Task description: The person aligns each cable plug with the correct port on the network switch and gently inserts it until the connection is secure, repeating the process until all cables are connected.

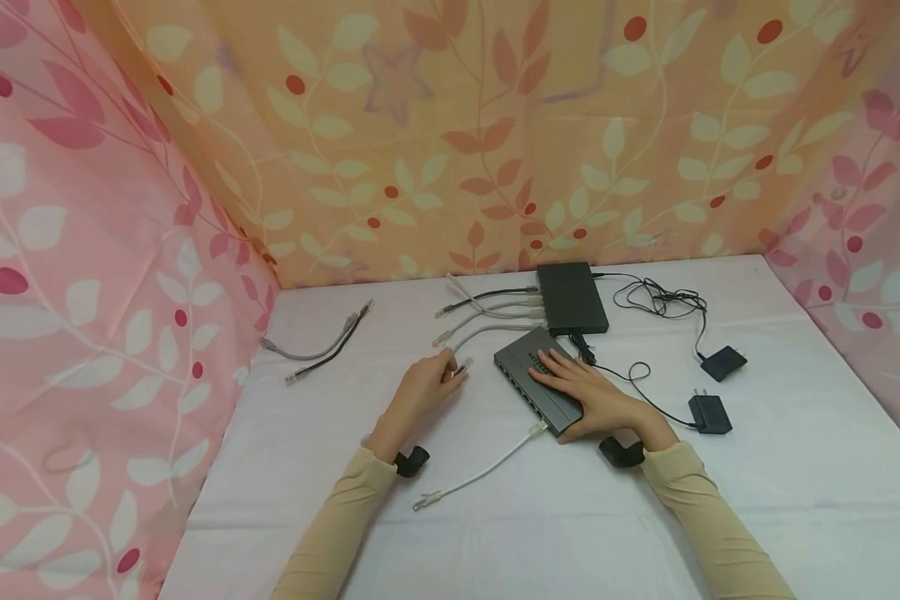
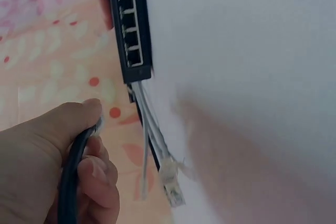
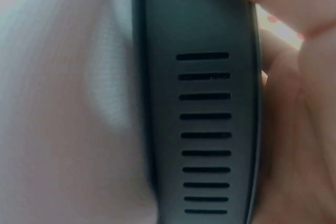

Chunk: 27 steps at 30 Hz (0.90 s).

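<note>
My left hand [image 1: 423, 385] pinches a dark network cable [image 2: 72, 174] between thumb and fingers. Its clear plug [image 1: 462, 367] pokes out at the fingertips, pointing toward the grey NETGEAR network switch [image 1: 523, 360]. Over the switch lies my right hand [image 1: 596, 392], fingers across its top and thumb at the near edge, gripping it. Open ports [image 2: 128, 22] line the side facing my left hand. One white network cable [image 1: 487, 472] is plugged in at the near end of that row, its other end lying on the table. Side vents [image 3: 205, 116] show close up in the right wrist view.
Behind the switch lies a black box [image 1: 572, 298] with several cables [image 1: 495, 310] plugged into its left side. Two loose cables [image 1: 333, 346] are at the far left. On the right lie two power adapters [image 1: 711, 414] with black cords. Patterned curtains [image 1: 450, 150] border the table.
</note>
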Each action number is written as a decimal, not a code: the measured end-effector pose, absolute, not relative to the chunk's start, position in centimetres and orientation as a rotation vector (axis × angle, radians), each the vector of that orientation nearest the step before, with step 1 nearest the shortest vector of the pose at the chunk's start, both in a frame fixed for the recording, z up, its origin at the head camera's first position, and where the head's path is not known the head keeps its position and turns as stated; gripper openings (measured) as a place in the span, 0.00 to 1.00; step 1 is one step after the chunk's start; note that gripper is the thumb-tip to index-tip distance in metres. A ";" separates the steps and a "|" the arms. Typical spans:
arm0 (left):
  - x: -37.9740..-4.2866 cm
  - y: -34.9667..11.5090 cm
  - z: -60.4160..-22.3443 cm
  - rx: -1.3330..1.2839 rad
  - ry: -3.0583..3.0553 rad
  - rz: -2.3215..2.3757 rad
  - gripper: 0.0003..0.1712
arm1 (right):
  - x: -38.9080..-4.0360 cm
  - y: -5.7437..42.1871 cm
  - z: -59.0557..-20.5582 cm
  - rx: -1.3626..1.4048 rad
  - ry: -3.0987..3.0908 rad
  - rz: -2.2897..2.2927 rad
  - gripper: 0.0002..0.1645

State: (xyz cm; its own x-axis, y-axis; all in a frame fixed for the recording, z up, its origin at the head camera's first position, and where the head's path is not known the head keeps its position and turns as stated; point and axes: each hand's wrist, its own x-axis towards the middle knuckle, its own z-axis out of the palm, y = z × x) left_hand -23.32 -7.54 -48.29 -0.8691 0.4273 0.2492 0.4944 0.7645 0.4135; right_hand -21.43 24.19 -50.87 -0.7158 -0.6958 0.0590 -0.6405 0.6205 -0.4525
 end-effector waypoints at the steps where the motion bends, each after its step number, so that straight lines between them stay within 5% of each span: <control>1: -23.2 -7.4 -48.4 -0.760 -2.813 -0.705 0.11 | -21.4 24.2 -50.9 -1.125 2.717 -0.685 0.66; 27: -21.7 -3.8 -49.5 -1.169 -2.832 -0.402 0.14 | -21.4 24.2 -50.9 -1.134 2.725 -0.704 0.65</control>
State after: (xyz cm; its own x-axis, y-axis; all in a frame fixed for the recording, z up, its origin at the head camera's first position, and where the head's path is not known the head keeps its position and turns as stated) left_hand -21.72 -3.83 -49.47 -0.7127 0.6863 0.1454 0.6996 0.6801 0.2191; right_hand -21.38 24.18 -50.92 -0.7158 -0.6941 0.0770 -0.6446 0.6143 -0.4551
